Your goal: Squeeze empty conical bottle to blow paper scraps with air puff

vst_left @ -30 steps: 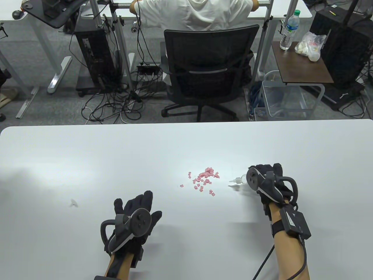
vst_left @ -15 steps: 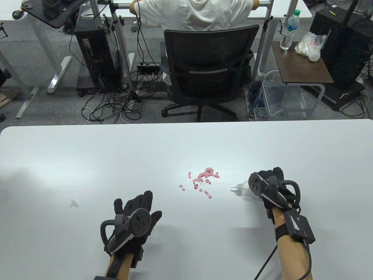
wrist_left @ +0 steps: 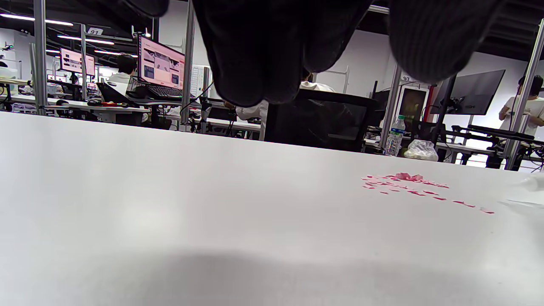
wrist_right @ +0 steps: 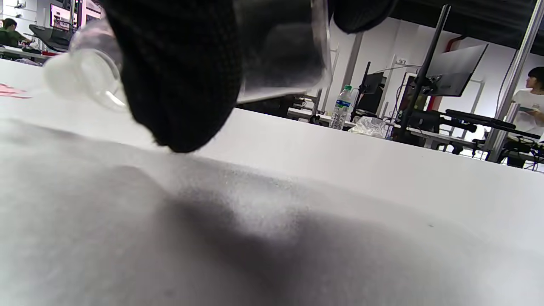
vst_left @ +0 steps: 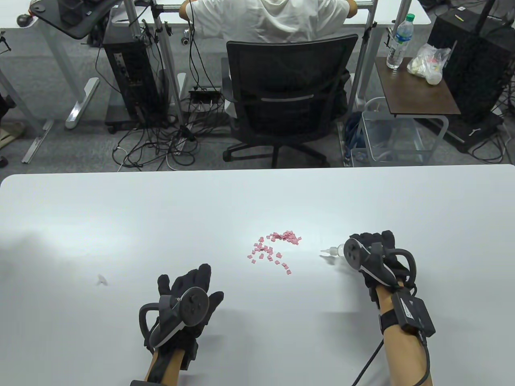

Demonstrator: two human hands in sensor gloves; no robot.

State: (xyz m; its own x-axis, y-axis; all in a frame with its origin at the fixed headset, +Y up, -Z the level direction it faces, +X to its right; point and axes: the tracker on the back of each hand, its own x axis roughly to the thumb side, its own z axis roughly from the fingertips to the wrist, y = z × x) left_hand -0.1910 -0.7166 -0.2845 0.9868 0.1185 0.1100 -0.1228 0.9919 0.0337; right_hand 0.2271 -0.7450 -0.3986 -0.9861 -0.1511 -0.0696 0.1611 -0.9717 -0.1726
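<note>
Several small pink paper scraps [vst_left: 274,248] lie scattered on the white table [vst_left: 120,225] near its middle; they also show in the left wrist view [wrist_left: 408,187]. My right hand [vst_left: 372,251] grips a clear conical bottle [vst_left: 334,251] tipped on its side just above the table, its white nozzle pointing left at the scraps. In the right wrist view the bottle [wrist_right: 276,46] sits between my gloved fingers [wrist_right: 178,85]. My left hand [vst_left: 187,295] rests palm down on the table, fingers spread, holding nothing, below and left of the scraps.
A small clear scrap [vst_left: 101,280] lies on the table at the left. Beyond the table's far edge are a black office chair [vst_left: 287,96] with a seated person, cables, and a side table with a water bottle [vst_left: 398,40].
The scraps have spread leftward and the pile has flattened. My right hand with the bottle has shifted slightly right. My left hand has not moved.
</note>
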